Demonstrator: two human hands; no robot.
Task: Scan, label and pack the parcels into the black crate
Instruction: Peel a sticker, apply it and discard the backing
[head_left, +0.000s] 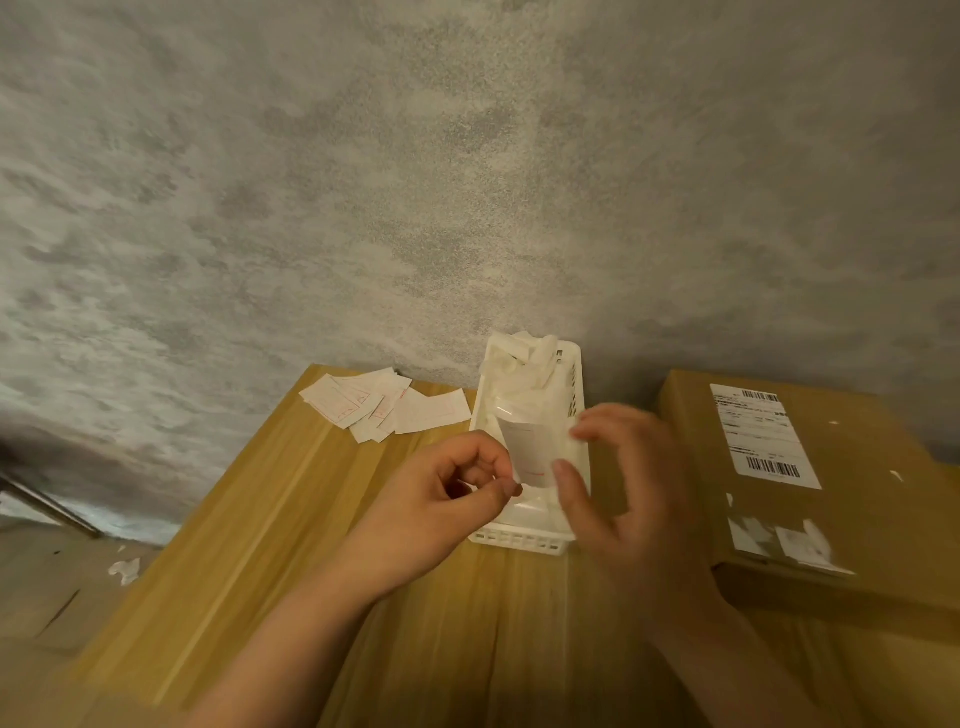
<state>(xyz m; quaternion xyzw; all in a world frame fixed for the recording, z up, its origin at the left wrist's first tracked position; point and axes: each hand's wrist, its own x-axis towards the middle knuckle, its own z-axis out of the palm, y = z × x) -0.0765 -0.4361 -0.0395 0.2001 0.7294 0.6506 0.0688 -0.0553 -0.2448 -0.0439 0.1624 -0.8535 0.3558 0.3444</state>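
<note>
The left hand (457, 493) pinches the lower left edge of a small white label (532, 452) between thumb and curled fingers; the right hand (623, 499) — blurred — holds the label's right side, thumb low, fingers at the top corner. Both hang over a white slotted basket (519, 540) on the wooden tabletop (291, 519). Loose labels (384, 408) lie left of it, a cardboard parcel (857, 493) — barcoded — to the right.

The one camera sits on my head. It looks forward and down, close over my wooden table (270, 519), toward the grey wall (363, 182).
</note>
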